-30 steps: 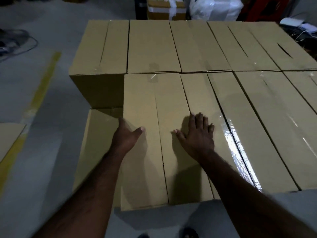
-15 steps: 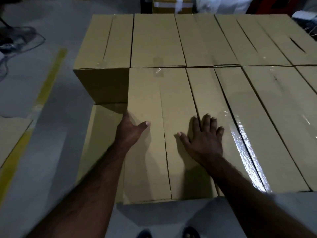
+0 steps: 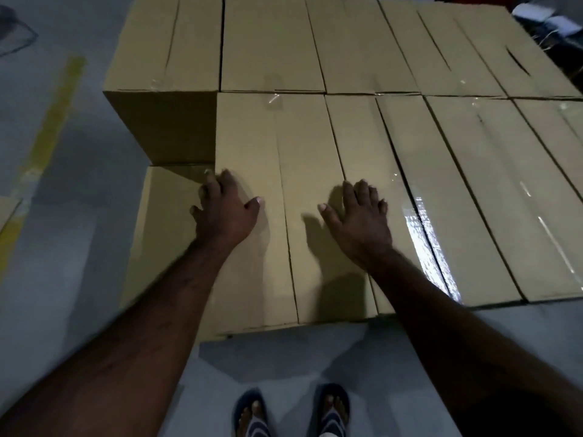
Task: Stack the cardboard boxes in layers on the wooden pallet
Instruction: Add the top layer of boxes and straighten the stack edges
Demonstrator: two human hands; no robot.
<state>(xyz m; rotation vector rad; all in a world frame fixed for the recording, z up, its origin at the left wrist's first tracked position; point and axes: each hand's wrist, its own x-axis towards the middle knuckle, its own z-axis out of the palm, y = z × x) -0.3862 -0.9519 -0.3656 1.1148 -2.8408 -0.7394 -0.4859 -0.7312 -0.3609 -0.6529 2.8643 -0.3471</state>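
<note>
Two hands are resting on the nearest cardboard box (image 3: 252, 137), centre frame: left hand (image 3: 225, 211) loosely bent at its left edge, right hand (image 3: 359, 220) flat, fingers spread. One lower box (image 3: 164, 228) is showing left; two box rows (image 3: 271, 42) are stretching upward.

The cardboard boxes (image 3: 252, 137) are of plain brown cardboard, matt, with smooth flat tops. Clear plastic tape (image 3: 422, 228) runs along their seams. On the near right box it is glossy and gives a bright, wrinkled reflection. The floor (image 3: 79, 247) looks like smooth grey concrete with a dull sheen. The yellow line (image 3: 53, 121) at the left is matt paint, worn in patches.
</note>
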